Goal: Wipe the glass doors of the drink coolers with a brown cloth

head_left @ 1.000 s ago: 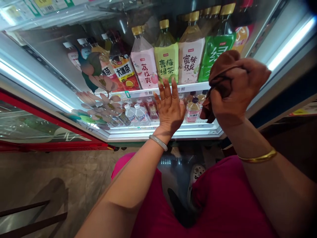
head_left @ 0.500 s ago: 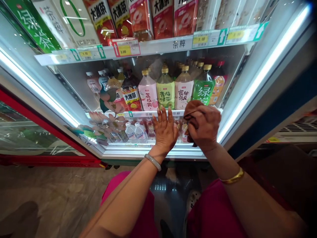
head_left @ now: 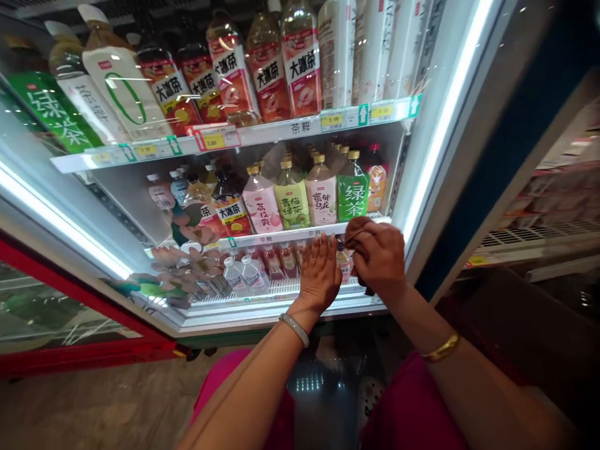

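My left hand (head_left: 321, 275) is stretched out with its fingers extended, seemingly flat on the glass front of a lit drinks cooler, before the lowest shelf. To the right of it, my right hand (head_left: 385, 257) grips a brown cloth (head_left: 355, 230), bunched between the fingers and held at the glass. Behind the glass stands a green-labelled tea bottle (head_left: 353, 187), just above the cloth. A pink-labelled bottle (head_left: 322, 197) and a yellow-green one (head_left: 291, 199) are beside it. Small clear bottles (head_left: 253, 272) fill the lowest shelf, partly hidden by my hands.
Larger tea bottles (head_left: 300, 62) line the upper shelf behind a price rail (head_left: 262, 132). Flower decals (head_left: 182, 269) mark the glass at lower left. A red-framed cooler (head_left: 94, 353) stands on the left, and open wire shelving (head_left: 510, 231) on the right. My knees are close below.
The view has shifted, so more of the upper shelf shows and the cooler sits lower and further left. Both hands remain near the glass, now closer together, the cloth still in my right.
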`<action>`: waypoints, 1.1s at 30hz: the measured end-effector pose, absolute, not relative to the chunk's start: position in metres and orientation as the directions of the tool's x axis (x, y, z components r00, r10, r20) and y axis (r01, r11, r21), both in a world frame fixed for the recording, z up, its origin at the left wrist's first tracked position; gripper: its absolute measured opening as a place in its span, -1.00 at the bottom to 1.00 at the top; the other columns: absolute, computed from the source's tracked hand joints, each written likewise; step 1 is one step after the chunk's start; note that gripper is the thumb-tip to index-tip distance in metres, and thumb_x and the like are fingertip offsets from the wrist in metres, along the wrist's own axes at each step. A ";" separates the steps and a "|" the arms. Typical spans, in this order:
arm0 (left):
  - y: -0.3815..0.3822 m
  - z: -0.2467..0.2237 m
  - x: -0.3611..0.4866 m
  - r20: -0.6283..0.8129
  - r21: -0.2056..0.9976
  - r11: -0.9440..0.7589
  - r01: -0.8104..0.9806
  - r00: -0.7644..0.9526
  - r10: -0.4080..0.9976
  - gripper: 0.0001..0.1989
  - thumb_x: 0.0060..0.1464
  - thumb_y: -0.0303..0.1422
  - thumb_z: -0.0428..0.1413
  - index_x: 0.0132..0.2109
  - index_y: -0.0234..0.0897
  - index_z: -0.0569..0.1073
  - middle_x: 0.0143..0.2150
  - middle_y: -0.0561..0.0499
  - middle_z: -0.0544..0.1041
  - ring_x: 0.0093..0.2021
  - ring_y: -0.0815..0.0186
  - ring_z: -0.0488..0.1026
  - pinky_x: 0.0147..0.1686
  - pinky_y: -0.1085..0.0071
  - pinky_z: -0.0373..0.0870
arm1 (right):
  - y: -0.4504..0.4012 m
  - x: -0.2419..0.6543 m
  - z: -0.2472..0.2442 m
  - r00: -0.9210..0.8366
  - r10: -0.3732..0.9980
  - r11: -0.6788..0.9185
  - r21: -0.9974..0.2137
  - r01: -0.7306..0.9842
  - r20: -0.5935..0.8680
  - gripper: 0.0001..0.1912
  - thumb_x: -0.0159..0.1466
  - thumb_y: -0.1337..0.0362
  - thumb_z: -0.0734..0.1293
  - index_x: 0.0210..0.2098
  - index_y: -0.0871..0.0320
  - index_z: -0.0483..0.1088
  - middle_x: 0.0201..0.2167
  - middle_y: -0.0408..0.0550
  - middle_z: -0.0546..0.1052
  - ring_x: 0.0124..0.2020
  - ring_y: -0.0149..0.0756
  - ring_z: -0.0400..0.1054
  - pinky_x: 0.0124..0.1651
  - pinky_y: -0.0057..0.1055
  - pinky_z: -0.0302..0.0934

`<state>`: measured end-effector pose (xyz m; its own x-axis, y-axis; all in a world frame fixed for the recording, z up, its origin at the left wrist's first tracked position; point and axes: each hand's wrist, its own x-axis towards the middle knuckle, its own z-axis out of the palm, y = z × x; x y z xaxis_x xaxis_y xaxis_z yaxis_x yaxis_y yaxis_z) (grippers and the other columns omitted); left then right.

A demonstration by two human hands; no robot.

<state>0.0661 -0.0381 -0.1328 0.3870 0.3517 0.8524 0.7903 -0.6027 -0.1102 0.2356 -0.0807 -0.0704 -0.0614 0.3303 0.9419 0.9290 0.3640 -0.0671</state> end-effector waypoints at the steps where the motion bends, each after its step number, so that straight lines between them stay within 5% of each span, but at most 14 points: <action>1: -0.037 -0.135 0.073 0.858 -0.104 -0.610 0.785 0.381 0.344 -0.16 0.28 -0.43 0.00 0.54 -0.35 -0.27 0.56 -0.21 -0.13 0.56 0.19 -0.36 0.52 0.04 -0.43 | -0.082 0.233 -0.072 -0.110 0.345 0.380 -0.031 0.925 0.932 -0.74 0.20 0.35 0.38 -0.11 0.02 0.51 -0.03 -0.06 0.53 0.07 -0.10 0.34 0.19 -0.13 0.17; 4: -0.037 -0.139 0.090 0.852 -0.056 -0.603 0.796 0.353 0.387 -0.14 0.27 -0.43 0.02 0.54 -0.34 -0.27 0.55 -0.24 -0.14 0.56 0.12 -0.35 0.51 -0.07 -0.43 | -0.083 0.242 -0.073 -0.165 0.342 0.378 0.026 0.926 0.925 -0.74 0.22 0.36 0.38 -0.09 0.02 0.51 -0.03 -0.08 0.55 0.09 -0.13 0.33 0.20 -0.16 0.16; 10: -0.041 -0.136 0.102 0.821 -0.010 -0.572 0.820 0.333 0.464 -0.11 0.24 -0.44 0.04 0.54 -0.31 -0.28 0.57 -0.21 -0.23 0.56 0.06 -0.44 0.49 -0.13 -0.49 | -0.086 0.269 -0.075 0.115 0.334 0.244 -0.204 0.948 0.936 -0.77 0.20 0.34 0.34 -0.14 0.05 0.50 0.01 0.00 0.49 0.09 -0.06 0.31 0.18 -0.09 0.17; 15: -0.044 -0.135 0.098 0.787 0.013 -0.597 0.802 0.360 0.500 -0.20 0.30 -0.42 -0.01 0.54 -0.35 -0.21 0.56 -0.25 -0.19 0.56 0.08 -0.41 0.50 -0.11 -0.41 | -0.090 0.248 -0.081 -0.079 0.509 0.375 -0.138 0.917 0.857 -0.76 0.26 0.32 0.32 -0.10 -0.01 0.53 0.00 -0.07 0.53 0.12 -0.11 0.28 0.23 -0.13 0.11; 17: -0.046 -0.133 0.096 0.772 0.004 -0.600 0.800 0.379 0.510 -0.20 0.30 -0.41 -0.01 0.54 -0.37 -0.20 0.56 -0.27 -0.19 0.56 0.06 -0.40 0.50 -0.14 -0.40 | -0.090 0.252 -0.079 -0.098 0.526 0.379 -0.129 0.916 0.845 -0.76 0.26 0.32 0.32 -0.11 -0.01 0.54 -0.01 -0.08 0.54 0.10 -0.12 0.30 0.21 -0.14 0.13; 23: -0.050 -0.129 0.092 0.744 -0.032 -0.600 0.799 0.420 0.519 -0.16 0.28 -0.42 0.02 0.54 -0.38 -0.25 0.56 -0.29 -0.23 0.56 0.02 -0.36 0.50 -0.14 -0.36 | -0.091 0.273 -0.074 0.205 0.441 0.195 -0.316 0.929 0.874 -0.77 0.21 0.36 0.33 -0.16 0.05 0.53 -0.01 -0.01 0.51 0.07 -0.08 0.30 0.17 -0.11 0.16; 29: -0.050 -0.130 0.098 0.748 -0.155 -0.667 0.729 0.527 0.403 -0.20 0.31 -0.44 -0.01 0.54 -0.28 -0.24 0.53 -0.23 0.00 0.56 0.13 -0.13 0.52 -0.03 -0.36 | -0.095 0.266 -0.071 -0.007 0.517 0.319 -0.186 0.929 0.856 -0.81 0.27 0.35 0.31 -0.19 0.03 0.54 -0.05 -0.08 0.56 0.03 -0.14 0.30 0.11 -0.17 0.12; 33: -0.050 -0.130 0.108 0.731 -0.167 -0.665 0.728 0.544 0.412 -0.18 0.30 -0.44 0.00 0.54 -0.26 -0.25 0.52 -0.22 0.05 0.55 0.13 -0.09 0.51 -0.05 -0.38 | -0.097 0.294 -0.065 0.235 0.433 0.137 -0.321 0.937 0.870 -0.79 0.24 0.38 0.32 -0.18 0.04 0.53 -0.03 -0.05 0.55 0.06 -0.13 0.30 0.14 -0.16 0.11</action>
<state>0.1084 -0.0503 -0.1301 0.5439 0.4115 0.7313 0.7276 -0.6655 -0.1666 0.2937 -0.0968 -0.0648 0.2350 0.4326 0.8704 0.9371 0.1371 -0.3211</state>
